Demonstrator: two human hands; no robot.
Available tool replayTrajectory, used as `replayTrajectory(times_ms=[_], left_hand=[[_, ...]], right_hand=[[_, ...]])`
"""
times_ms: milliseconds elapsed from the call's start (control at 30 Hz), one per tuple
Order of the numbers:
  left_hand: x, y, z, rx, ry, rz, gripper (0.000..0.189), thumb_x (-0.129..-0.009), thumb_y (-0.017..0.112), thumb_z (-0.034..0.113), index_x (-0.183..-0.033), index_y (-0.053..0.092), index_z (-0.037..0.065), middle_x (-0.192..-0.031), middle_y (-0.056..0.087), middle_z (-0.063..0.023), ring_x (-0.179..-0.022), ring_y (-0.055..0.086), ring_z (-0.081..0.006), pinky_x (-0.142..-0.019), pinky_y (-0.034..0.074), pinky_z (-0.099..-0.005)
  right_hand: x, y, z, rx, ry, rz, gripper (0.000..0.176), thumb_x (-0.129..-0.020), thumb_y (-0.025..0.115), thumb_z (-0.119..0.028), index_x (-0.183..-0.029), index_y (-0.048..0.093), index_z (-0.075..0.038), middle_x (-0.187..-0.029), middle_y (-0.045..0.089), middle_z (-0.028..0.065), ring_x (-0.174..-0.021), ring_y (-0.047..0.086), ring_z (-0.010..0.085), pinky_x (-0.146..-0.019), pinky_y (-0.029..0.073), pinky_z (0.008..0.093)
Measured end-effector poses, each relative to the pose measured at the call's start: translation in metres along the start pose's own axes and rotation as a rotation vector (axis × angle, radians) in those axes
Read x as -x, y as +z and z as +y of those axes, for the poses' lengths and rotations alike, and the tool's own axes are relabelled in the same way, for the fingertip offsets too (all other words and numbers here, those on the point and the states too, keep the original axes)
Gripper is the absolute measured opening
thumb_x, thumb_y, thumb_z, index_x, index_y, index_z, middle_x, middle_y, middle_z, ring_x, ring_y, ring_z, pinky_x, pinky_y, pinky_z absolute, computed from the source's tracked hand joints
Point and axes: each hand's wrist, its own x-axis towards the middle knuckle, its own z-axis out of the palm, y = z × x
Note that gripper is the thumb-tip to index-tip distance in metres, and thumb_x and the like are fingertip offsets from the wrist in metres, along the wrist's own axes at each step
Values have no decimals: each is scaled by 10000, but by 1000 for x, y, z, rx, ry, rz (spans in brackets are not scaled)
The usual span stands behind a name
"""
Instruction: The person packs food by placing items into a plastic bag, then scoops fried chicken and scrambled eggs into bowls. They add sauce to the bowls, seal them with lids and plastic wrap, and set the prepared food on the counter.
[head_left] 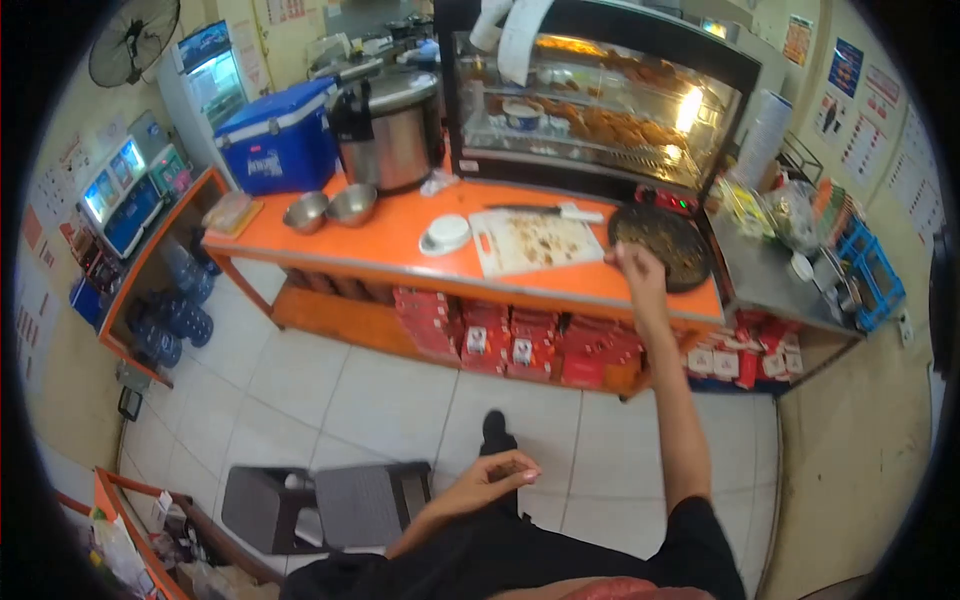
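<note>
**Right hand at the pan's rim**

The right hand reaches across the orange counter, fingers bunched at the rim of a round dark pan of brown crumbly bits (whether it pinches anything is too small to tell). Just beside the pan lie a flat, stained white board and a knife. The left hand hangs loosely curled and empty over the glossy tiled floor.

black short-sleeved shirt, both forearms bare, a black shoe
</note>
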Motion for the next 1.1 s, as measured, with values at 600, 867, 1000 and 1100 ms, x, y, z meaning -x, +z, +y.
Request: replayTrajectory(times_ms=[600,867,1000,1100], left_hand=[[-227,-275,135,-131,220,931,368,-886,599,257,-1137,562,-9,-1006,610,-44,-949,534,-109,-846,408,-255],[-272,-295,120,345,377,1103,380,-921,508,121,-1272,437,-5,-1116,578,-130,-966,575,-171,-826,463,-291],[-316,-284,166,226,310,1055,672,-881,544,69,-1434,173,158,-1172,521,-190,-1052,541,-238,-872,464,-356],[-334,-313,158,-32,263,996,368,-854,517,89,-1217,532,25,-1084,599,-107,-909,578,-164,-752,500,-302]], right_hand=[[-177,249,100,-266,270,-811,497,-865,591,-192,-1277,391,1,-1179,541,128,-1046,530,197,-858,436,345],[-400,276,162,801,-947,-342,308,-800,565,-188,-1066,588,-37,-1203,527,105,-1195,435,240,-1011,345,407],[-521,259,207,1127,-1509,-310,323,-734,555,-193,-1008,603,-30,-1185,531,121,-1219,418,239,-1073,285,413],[-517,251,209,942,-1423,-254,244,-703,581,-186,-887,624,-32,-1038,581,111,-1122,493,234,-1066,301,422]])
